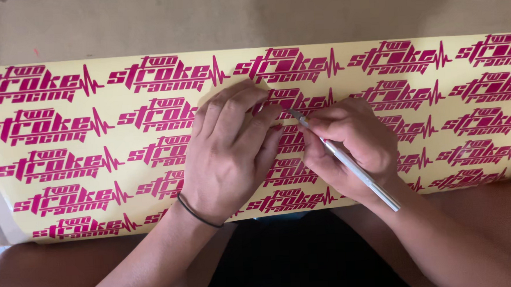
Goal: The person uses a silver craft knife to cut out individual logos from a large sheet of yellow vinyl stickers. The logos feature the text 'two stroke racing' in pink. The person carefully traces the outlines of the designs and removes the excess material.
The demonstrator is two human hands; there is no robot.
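Two hands at work on a pale yellow sheet of repeated magenta cut-vinyl decals (64,165).

Nearest, left hand (230,153), thin black wristband (198,213), fingers spread flat on sheet. Just beside, right hand (352,150) closed around slim silver craft knife (350,165), tip at decal mid-sheet. Sheet's near edge at wrists; beyond far edge, bare brown tabletop (249,16), open room.
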